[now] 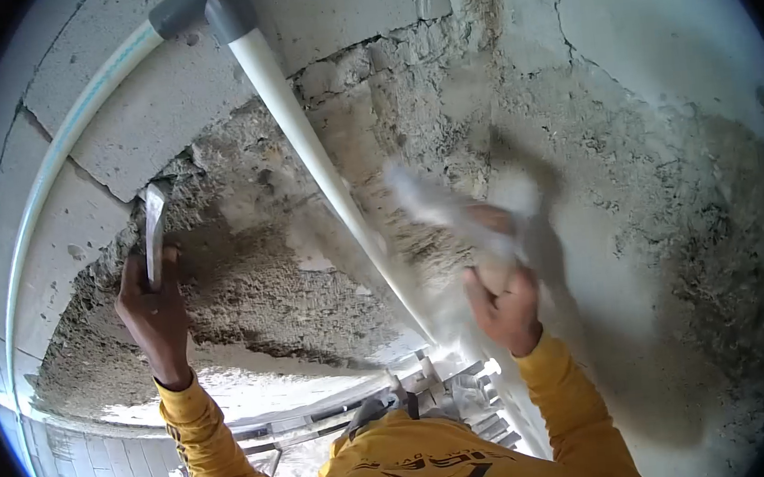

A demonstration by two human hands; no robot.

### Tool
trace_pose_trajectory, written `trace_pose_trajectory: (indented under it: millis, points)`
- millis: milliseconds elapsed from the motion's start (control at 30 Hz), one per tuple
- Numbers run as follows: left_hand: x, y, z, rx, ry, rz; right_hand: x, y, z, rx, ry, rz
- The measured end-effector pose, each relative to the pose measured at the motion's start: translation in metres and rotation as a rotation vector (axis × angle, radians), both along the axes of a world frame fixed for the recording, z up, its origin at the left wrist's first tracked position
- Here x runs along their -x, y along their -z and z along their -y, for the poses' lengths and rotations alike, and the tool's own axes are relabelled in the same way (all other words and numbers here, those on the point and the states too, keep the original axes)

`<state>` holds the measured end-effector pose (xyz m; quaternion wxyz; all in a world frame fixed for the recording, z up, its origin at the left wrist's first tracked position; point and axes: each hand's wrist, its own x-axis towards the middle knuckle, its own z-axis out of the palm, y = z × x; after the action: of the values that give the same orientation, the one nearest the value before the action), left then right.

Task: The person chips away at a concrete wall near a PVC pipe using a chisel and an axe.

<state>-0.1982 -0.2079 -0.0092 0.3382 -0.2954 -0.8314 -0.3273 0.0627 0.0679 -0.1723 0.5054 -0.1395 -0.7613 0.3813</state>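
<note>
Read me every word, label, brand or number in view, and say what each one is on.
Yellow shirt, chest: a line of dark letters, possibly "IGA" in the middle; the rest is too distorted to read.
Same shirt, smaller line beside it: too small to read surely.
Left sleeve: dark marks, unreadable.
Curved pipe: blue-green stripe; any print on it is too faint to read.
No readable numbers or signs.
</note>
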Motion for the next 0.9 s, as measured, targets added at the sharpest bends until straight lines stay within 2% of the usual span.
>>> trace_pose_trajectory:
  millis: [33,100,133,200,267,300,400,500,567,633,733,767,833,900]
  points:
    - [0.001,0.000,-0.002,-0.016,-0.001,0.014,-0.001,-0.007,0.008,0.135,0.002,-0.166]
    - [-0.001,-0.002,-0.005,-0.049,0.004,0.030,0.002,0.006,0.007,0.285,-0.149,-0.259]
    - [0.000,-0.004,-0.005,-0.033,-0.002,0.022,0.010,0.023,-0.006,0.298,-0.297,-0.189]
    - [-0.002,-0.004,-0.005,-0.015,-0.008,0.005,0.017,0.038,-0.018,0.120,-0.281,0.040]
    - [0.001,-0.001,0.003,0.041,-0.003,-0.018,0.025,0.013,-0.002,-0.198,0.064,0.365]
    - [0.006,0.000,0.000,0.018,-0.020,-0.045,0.020,-0.002,-0.001,-0.144,0.018,0.319]
    - [-0.001,-0.002,-0.007,-0.050,-0.003,-0.024,0.005,-0.037,0.013,-0.170,0.067,-0.116]
    - [0.000,-0.002,-0.005,-0.030,-0.025,0.009,-0.001,-0.010,0.011,-0.127,0.005,-0.191]
    - [0.003,-0.004,-0.005,-0.028,-0.025,-0.002,0.017,0.012,0.001,-0.136,0.005,0.010]
    - [-0.001,-0.002,0.001,0.012,-0.010,-0.017,0.029,0.018,-0.009,-0.208,0.039,0.447]
    - [0.006,-0.001,0.003,0.003,-0.007,-0.070,0.020,0.001,0.000,-0.204,0.064,0.323]
    - [0.005,0.001,0.005,0.012,0.001,-0.036,0.015,-0.007,0.007,0.009,0.019,0.250]
    - [0.002,-0.003,0.001,-0.026,-0.008,0.019,0.017,0.001,0.008,-0.016,0.057,0.038]
    - [0.006,-0.001,0.004,-0.025,-0.001,-0.020,0.018,0.014,0.004,-0.059,0.033,0.149]
